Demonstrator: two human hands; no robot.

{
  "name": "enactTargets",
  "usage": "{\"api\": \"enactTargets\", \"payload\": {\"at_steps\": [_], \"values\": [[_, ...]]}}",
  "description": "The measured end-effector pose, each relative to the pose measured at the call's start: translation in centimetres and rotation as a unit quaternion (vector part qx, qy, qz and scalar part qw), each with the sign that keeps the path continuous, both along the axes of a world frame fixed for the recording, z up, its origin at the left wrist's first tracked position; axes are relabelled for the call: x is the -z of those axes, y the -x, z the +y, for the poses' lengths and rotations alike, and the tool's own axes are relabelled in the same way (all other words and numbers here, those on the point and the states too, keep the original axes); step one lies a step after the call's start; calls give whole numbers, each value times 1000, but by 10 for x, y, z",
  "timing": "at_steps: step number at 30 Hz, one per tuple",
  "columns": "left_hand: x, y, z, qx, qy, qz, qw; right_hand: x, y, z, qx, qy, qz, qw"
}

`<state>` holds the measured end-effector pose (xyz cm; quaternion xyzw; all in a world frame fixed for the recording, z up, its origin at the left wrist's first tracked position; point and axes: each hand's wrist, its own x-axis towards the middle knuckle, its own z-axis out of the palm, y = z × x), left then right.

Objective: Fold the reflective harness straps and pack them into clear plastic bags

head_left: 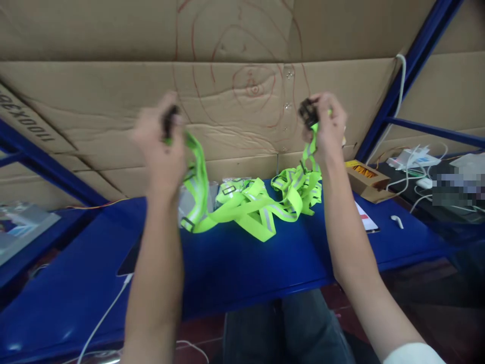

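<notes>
**Reflective strap held raised at both ends**

Left hand (159, 146), at 10 o'clock, is clamped on a dark buckle (168, 121), blurred. The neon strap (246, 207) hangs from it, its long axis running left to right across the blue shelf (235, 273), then rises to the second buckle (308, 112) gripped in the right hand (328, 129) at 2 o'clock. Hands well apart, equally near. Cardboard wall (113, 91) behind; small carton (366, 179) at 3 o'clock; open shelf toward 6 o'clock.

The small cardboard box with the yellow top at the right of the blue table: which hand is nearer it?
Right. The right hand is raised just left of the cardboard box, gripping a black buckle; the left hand is far across.
</notes>
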<state>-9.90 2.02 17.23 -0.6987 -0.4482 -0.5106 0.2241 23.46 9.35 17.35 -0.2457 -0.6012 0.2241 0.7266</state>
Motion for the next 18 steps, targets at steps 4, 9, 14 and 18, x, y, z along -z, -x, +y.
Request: {"api": "enactTargets", "payload": {"at_steps": [4,9,14,18], "values": [[31,-57,6,34,4,98,995,-4,34,-26,-35,6,-223,974],[43,-78,12,28,-2,134,991,-2,44,-26,-90,-13,-266,960],[48,-77,11,21,5,124,992,7,46,-10,-99,-9,-279,955],[54,-76,15,32,27,119,992,10,48,-4,-43,-26,-312,949]]}}
